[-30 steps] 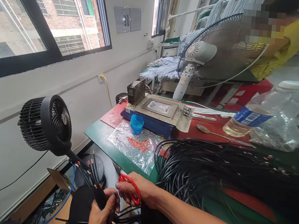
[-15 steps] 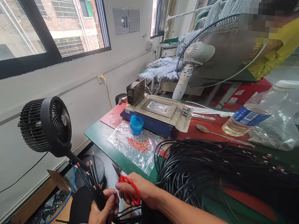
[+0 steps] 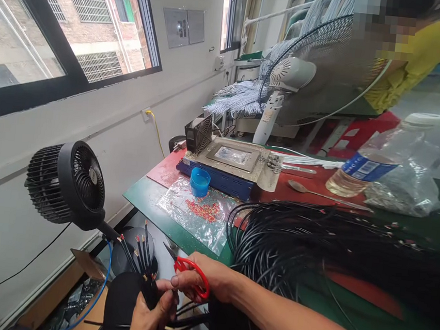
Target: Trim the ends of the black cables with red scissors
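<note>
Starting at the left, the black desk fan (image 3: pixel 66 184) stands off the bench edge, its grille turned toward me. Just right of its stem, my left hand (image 3: pixel 151 316) is wrapped tight around a bundle of black cables (image 3: pixel 144 266) held below the bench edge, over my lap. The cut ends fan upward and a little left, toward the fan, showing red and bare copper tips; the long axis runs from my fist up to those tips, with the rest of the length trailing down and right out of my grip.

I judge these cables light and limp along their length but springy in a bunch, with smooth jackets that could slide past one another. The best hold looks like where I have them, just below the stripped ends, so the tips stay level.

My right hand (image 3: pixel 209 280) touches the left at the fingertips and has its fingers through the red scissors (image 3: pixel 191 276); the dark blades point up and left, near the cable tips. I cannot tell whether the blades are parted.

Further right, a big coil of black cable (image 3: pixel 313 246) lies on the green bench (image 3: pixel 143 196), and behind it a plastic bottle (image 3: pixel 380 159).
</note>
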Tool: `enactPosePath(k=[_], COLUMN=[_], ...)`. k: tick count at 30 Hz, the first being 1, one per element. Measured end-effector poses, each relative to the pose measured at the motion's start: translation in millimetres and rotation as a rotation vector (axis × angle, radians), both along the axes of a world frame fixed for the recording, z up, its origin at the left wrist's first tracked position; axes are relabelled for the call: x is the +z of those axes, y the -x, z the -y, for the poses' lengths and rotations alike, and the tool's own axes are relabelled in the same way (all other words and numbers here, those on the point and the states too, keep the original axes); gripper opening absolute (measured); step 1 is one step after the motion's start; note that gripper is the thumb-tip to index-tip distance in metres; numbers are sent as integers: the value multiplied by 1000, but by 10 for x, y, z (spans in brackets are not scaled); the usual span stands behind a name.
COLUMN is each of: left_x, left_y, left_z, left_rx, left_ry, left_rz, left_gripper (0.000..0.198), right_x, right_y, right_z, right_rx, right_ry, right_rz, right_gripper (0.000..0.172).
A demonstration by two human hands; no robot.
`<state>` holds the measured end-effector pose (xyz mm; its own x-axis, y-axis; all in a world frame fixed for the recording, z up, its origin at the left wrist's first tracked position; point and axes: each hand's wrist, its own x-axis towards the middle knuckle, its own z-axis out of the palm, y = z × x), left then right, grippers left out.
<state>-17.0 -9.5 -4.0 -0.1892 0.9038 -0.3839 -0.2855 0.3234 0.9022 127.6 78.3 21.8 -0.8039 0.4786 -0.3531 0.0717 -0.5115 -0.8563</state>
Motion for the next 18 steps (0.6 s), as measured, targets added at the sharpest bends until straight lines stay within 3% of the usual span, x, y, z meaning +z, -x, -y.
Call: enactPosePath(k=[7, 18], left_x=[-22, -6], left_y=[20, -27], left_z=[31, 1], left_rx=[-93, 65], left_ry=[-26, 0], left_rz=[72, 75], left_gripper=[24, 27], right_x=[-22, -93], right_y=[0, 20], right_z=[-4, -3], right_rx=[7, -79], right_ry=[11, -111], right_rz=[-5, -48], right_gripper=[28, 40])
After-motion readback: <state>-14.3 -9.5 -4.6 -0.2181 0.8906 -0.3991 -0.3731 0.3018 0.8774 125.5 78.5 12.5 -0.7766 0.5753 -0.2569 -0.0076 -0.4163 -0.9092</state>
